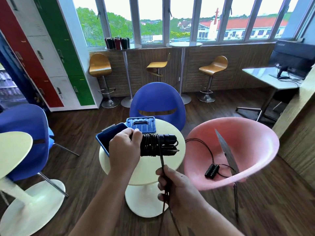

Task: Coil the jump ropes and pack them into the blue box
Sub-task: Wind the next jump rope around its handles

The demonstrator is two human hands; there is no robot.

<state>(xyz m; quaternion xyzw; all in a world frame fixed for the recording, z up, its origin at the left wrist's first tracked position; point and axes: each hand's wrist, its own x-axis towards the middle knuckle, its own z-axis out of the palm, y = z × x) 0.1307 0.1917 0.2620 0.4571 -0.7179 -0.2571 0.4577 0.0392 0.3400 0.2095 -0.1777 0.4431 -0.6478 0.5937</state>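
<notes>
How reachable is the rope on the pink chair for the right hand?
Probably not yet: the right hand grips the cord of the coiled bundle in the left hand. Otherwise the rope in the pink chair lies uncovered.

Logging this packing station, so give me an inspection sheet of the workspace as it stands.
Surface: round cream table bearing open blue box, lid behind it.
Job's things: first jump rope partly wound round its handles; second rope loose in pink chair.
Clutter: nothing seen.
Hands: left hand grips first jump rope; right hand grips its loose strand.
Cables: monitor leads on desk.
Surroundings: blue chairs, lockers, stools.
</notes>
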